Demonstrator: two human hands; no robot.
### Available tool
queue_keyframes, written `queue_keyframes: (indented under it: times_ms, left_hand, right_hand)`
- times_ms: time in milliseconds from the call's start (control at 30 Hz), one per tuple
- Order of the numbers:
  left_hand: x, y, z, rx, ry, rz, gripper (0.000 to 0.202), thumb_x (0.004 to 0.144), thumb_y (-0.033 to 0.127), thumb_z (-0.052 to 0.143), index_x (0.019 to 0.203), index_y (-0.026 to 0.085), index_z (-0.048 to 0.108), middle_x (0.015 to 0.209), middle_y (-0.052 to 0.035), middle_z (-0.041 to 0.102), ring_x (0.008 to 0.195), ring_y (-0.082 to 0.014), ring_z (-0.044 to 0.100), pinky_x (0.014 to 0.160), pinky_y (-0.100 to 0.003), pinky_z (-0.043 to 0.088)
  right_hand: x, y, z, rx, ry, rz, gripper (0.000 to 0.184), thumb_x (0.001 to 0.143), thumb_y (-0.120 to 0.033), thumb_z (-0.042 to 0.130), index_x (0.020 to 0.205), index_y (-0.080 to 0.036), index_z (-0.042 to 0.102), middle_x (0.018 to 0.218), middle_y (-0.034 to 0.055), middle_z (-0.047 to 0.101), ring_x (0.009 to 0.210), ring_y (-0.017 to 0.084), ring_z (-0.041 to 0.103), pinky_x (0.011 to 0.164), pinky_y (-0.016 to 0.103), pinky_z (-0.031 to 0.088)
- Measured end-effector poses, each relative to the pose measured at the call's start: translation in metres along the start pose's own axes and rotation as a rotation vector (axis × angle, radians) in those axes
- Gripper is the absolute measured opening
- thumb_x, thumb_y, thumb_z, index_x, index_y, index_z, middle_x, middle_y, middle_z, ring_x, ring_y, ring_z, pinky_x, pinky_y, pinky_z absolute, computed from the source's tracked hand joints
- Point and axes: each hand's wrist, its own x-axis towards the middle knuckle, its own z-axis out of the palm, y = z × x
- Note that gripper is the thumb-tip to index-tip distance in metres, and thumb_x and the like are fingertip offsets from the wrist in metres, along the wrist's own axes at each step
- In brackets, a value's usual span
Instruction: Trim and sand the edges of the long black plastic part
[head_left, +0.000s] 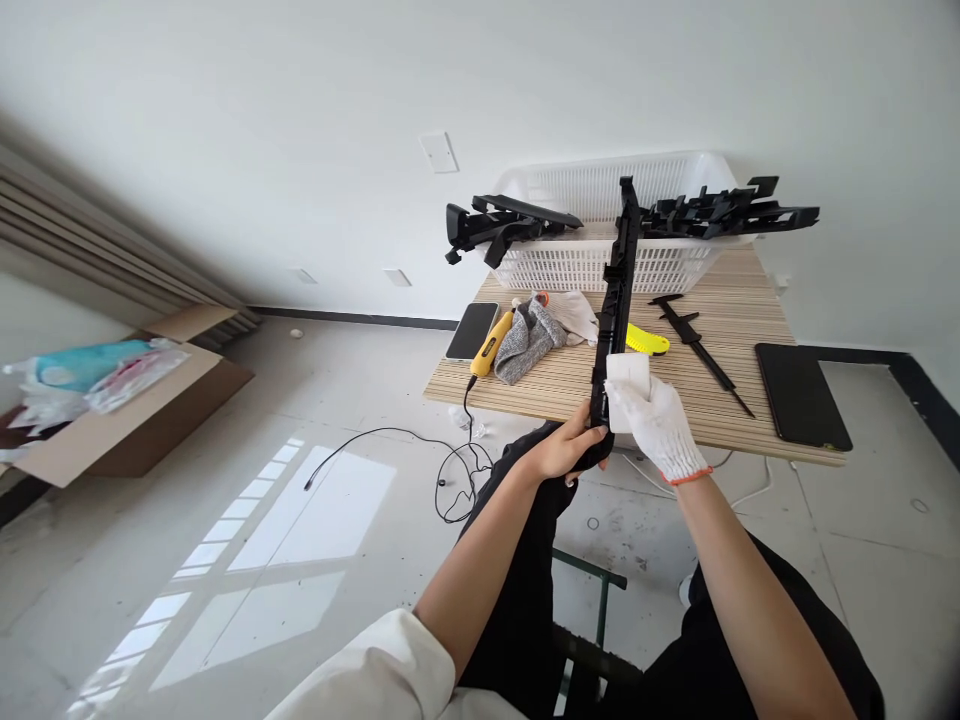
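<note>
My bare left hand is wrapped round the lower end of a long black plastic trim piece, which stands tilted upright over the table's front edge. In a white knitted glove with an orange cuff, my right hand grips a white rectangular pad. The pad lies against the right side of the trim piece near its lower end. Its material is hard to make out; it looks like a sponge block. Behind the trim piece, a yellow-green tool handle shows in part.
A white plastic basket with several black plastic parts stands at the table's back. On the table lie a phone, a yellow corded tool, a grey cloth, a black caliper and a black tablet.
</note>
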Motion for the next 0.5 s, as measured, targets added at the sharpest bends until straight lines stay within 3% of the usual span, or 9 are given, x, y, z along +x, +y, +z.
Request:
queue_keyframes:
  times_ms: [500]
  left_hand:
    - [0.000, 0.002, -0.002, 0.006, -0.007, -0.003, 0.051, 0.100, 0.046, 0.045, 0.140, 0.017, 0.030, 0.072, 0.0026, 0.065, 0.027, -0.0033, 0.036, 0.029, -0.017, 0.028]
  right_hand:
    - [0.014, 0.001, -0.002, -0.030, -0.023, 0.015, 0.047, 0.082, -0.056, 0.061, 0.096, -0.012, 0.074, 0.083, 0.0090, 0.074, 0.072, 0.022, 0.065, 0.060, 0.029, 0.047]
